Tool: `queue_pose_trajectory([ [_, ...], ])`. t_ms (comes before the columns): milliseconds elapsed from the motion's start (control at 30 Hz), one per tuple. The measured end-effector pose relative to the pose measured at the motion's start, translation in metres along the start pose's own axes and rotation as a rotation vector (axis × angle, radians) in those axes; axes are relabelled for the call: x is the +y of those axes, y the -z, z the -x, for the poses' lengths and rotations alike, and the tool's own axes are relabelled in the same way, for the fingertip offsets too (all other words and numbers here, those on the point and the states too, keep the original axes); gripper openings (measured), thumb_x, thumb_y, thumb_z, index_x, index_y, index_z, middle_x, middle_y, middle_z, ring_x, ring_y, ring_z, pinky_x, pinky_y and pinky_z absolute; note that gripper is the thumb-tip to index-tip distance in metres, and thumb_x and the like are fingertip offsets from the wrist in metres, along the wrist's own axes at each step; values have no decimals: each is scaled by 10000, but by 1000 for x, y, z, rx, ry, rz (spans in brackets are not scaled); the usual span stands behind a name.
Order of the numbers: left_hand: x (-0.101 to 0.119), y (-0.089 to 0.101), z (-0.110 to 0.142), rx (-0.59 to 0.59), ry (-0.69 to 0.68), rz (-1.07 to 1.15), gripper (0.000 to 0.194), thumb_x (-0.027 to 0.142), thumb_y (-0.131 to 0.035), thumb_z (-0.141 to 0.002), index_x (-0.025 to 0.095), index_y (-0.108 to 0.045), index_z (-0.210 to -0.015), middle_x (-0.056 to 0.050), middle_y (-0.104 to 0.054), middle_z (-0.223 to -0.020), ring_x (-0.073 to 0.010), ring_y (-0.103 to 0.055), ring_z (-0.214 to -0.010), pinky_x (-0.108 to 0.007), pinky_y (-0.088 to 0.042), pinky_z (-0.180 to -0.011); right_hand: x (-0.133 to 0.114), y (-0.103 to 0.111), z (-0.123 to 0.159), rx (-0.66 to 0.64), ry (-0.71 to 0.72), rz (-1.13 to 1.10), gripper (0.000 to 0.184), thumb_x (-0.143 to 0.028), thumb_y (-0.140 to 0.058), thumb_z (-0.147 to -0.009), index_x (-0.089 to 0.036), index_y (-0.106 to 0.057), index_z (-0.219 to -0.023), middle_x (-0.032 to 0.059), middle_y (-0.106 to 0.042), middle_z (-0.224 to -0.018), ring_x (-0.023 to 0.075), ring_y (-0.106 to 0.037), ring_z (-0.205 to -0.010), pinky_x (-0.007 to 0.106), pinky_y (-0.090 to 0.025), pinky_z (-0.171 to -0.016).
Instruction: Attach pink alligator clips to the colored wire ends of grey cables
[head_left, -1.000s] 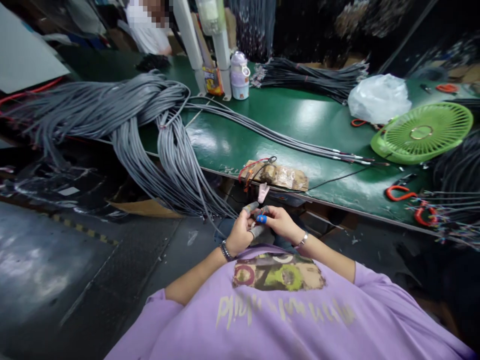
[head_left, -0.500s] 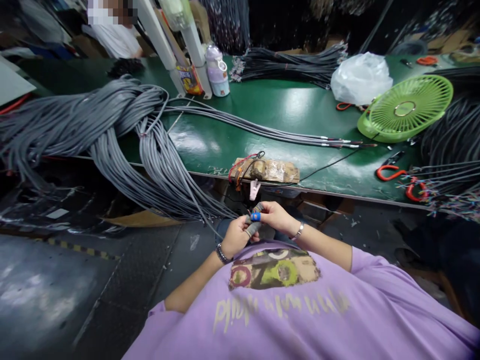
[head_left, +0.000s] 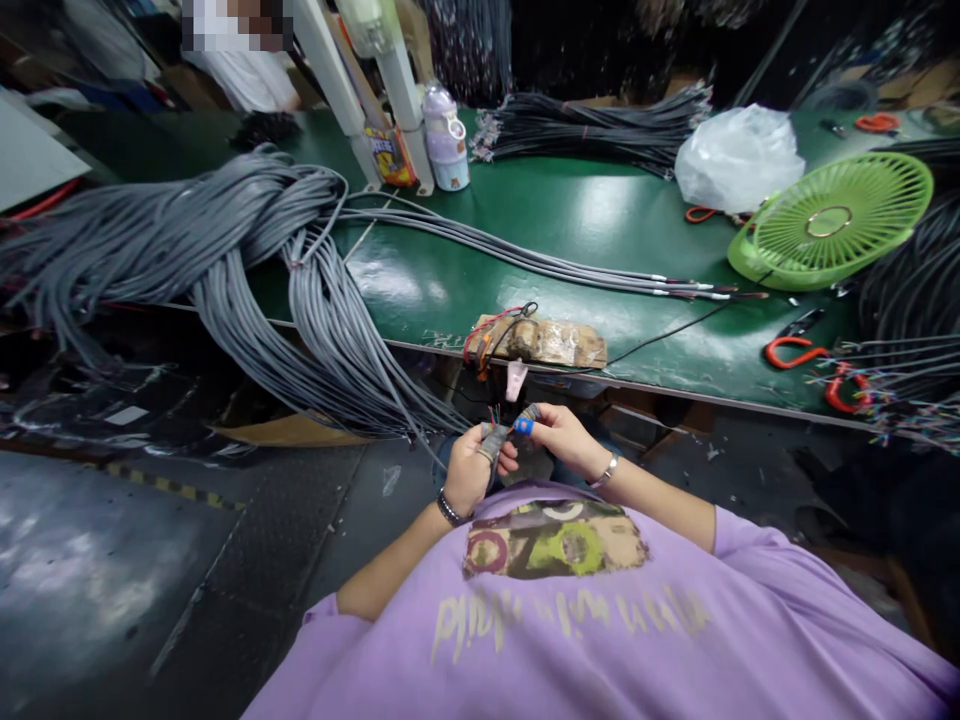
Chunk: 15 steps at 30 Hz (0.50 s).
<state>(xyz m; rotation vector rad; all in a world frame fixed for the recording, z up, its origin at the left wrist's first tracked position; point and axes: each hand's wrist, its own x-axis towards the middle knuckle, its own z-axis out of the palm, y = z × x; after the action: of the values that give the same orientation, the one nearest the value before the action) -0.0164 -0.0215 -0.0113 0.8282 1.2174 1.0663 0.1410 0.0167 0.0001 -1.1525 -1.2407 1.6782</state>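
Observation:
In front of my lap, below the bench edge, my left hand [head_left: 472,468] is closed on the end of a grey cable. Thin coloured wires [head_left: 493,412] fan out above its thumb and forefinger. My right hand [head_left: 564,440] sits just to the right, thumb and forefinger pinched on what looks like one thin wire from that end. Blue wrap covers the right thumb, and grey wrap covers fingers of both hands. A thick bundle of grey cables [head_left: 330,300] hangs over the bench edge and runs down towards my left hand.
A wooden block [head_left: 559,342] with a pale pink clip [head_left: 516,380] sits at the edge of the green bench [head_left: 600,220]. Red-handled cutters [head_left: 795,350], a green fan [head_left: 832,225], a plastic bag [head_left: 739,160] and a bottle [head_left: 446,140] stand around. A person [head_left: 240,70] is across the bench.
My hands have moved slightly apart, and the coloured wires now show above my left hand. The whole view has shifted a little.

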Motion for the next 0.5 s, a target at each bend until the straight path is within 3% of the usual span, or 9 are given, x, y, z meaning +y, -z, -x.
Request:
queue_pose_trajectory([
  [200, -2, 1, 1, -72, -11, -94, 363, 516, -636, -762, 155, -595, -759, -24, -666, -624, -124, -613, -463, -199, -427, -405, -8, -4, -5, -86, 16, 6, 305, -385, -744, -659, -156, -679, -849, 22, -668, -804, 126, -559, -711, 236, -430, -618],
  [367, -4, 3, 1, -111, -25, -139, 342, 488, -609, -793, 149, -603, -750, -34, -672, -630, -121, -607, -458, -207, -435, -416, -5, -7, -11, -145, -78, -80, 326, -362, -762, -642, -148, -698, -879, 14, -671, -753, 103, -535, -621, 225, -395, -567],
  [500, -3, 3, 2, -148, -8, -155, 339, 474, -601, -804, 144, -605, -726, -41, -671, -620, -120, -607, -468, -207, -447, -430, -3, -7, -11, -126, -124, -144, 308, -353, -787, -600, -137, -684, -795, 0, -647, -701, 87, -515, -590, 219, -384, -558],
])
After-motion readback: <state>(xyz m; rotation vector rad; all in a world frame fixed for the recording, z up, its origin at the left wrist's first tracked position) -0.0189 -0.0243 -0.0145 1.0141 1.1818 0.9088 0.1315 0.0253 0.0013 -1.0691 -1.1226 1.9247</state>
